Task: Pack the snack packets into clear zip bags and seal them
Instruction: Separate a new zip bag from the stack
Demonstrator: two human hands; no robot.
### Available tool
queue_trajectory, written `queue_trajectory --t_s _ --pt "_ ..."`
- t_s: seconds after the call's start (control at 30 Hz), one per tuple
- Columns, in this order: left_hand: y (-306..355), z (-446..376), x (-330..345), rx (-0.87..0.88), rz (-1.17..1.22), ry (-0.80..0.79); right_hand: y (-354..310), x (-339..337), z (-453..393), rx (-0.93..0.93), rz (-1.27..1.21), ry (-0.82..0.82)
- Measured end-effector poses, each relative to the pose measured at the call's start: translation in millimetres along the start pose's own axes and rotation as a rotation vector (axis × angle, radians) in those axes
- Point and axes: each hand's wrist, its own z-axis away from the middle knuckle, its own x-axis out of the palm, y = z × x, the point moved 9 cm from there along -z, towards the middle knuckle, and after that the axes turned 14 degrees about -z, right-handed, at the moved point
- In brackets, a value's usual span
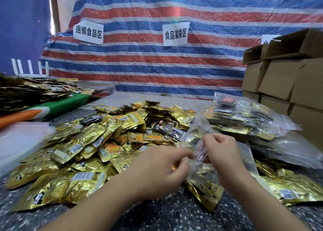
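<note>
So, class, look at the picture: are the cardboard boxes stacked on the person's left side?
No, the cardboard boxes are stacked at the right edge, behind the filled zip bags; the left holds more gold packets.

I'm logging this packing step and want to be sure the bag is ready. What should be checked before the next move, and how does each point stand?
1. Both hands on the clear zip bag: left hand and right hand pinch it. Ok.
2. Packets inside it: gold shows through. Ok.
3. Zip strip closed: cannot tell, blurred.
4. Loose gold packets within reach: ok.
5. Filled bags stacked on the right: ok.
</note>
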Motion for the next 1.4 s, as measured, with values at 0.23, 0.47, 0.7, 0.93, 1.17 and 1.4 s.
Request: queue_trajectory --t_s 0.23,0.47,0.7,0.93,1.17,1.4 --pt "-10 -2 10 -0.061 -0.079 -0.012 0 -15 -5 0.018 0.105 0.074" --pt "-38 -4 5 -0.188 0.019 0.075 -20 -58 -21 -0.109 0.314 0.243" --pt "-40 -5 -1 -0.132 0.141 0.162 2 -29 -22 0.069 0.292 -0.022" --pt "-36 -7 3 -0.031 0.078 0.117 9 -24 -16 0.119 0.312 -0.017" --pt "-43 -6 1 -0.057 0.092 0.132 14 -22 -16 0.200 0.224 -0.084" --pt "-61 -1 -7 -0.242 0.100 0.211 15 -14 -9 0.141 0.347 -0.145"
